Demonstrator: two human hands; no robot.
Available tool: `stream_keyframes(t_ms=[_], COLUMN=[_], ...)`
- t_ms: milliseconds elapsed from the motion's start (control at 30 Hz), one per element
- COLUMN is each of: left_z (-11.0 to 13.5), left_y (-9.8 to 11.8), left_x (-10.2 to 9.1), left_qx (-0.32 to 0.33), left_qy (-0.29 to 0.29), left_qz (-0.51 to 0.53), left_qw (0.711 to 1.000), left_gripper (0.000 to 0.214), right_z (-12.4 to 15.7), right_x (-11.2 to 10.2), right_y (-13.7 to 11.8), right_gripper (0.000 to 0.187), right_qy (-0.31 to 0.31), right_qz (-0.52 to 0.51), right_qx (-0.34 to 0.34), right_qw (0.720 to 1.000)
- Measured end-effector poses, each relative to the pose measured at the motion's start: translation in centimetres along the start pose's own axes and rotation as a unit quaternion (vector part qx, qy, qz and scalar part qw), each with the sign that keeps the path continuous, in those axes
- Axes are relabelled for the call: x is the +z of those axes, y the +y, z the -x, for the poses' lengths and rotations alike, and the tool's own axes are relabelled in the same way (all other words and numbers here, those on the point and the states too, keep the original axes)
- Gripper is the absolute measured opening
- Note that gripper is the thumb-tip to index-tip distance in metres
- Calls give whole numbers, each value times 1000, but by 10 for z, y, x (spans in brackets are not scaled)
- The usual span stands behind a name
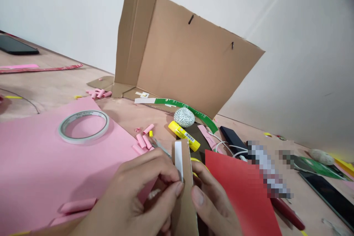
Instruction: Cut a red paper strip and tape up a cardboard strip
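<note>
The cardboard strip (186, 206) is brown with a white stripe, the sheet (240, 191) red, the glue stick (181, 135) yellow.

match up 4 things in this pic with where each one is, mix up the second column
Things
1. roll of tape
2. yellow glue stick
3. cardboard strip
4. red paper sheet

Places
A. just right of the right hand
B. just below the green-and-white paper strip
C. pinched between the left hand and the right hand
D. lying on the pink paper sheet

Pairs: 1-D, 2-B, 3-C, 4-A
</note>
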State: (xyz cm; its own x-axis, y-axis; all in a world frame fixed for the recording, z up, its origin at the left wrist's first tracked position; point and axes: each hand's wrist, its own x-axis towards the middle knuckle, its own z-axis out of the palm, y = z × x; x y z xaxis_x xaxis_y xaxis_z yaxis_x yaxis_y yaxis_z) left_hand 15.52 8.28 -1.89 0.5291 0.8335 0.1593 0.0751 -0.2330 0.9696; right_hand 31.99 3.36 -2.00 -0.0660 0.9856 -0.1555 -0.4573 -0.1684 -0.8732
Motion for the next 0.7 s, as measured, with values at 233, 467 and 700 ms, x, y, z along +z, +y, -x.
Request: stream_keyframes(t_ms=[233,467,700], left_z=[-2,-2,-1], left_y=[-1,3,4], left_x=[1,4,4], left_qx=[-16,-61,-73], left_qy=[-8,-21,-6], left_qz=[55,78,122], left_qw=[998,995,990], left_gripper=[26,32,20], right_z=[-2,-8,-8], right_x=[-1,-7,-10], right_y=[-2,9,9], right_gripper=[45,37,41], right_qy=[-24,-60,-60], right_qz=[-33,-51,-34], right_qx=[51,7,12], right_qw=[998,997,998])
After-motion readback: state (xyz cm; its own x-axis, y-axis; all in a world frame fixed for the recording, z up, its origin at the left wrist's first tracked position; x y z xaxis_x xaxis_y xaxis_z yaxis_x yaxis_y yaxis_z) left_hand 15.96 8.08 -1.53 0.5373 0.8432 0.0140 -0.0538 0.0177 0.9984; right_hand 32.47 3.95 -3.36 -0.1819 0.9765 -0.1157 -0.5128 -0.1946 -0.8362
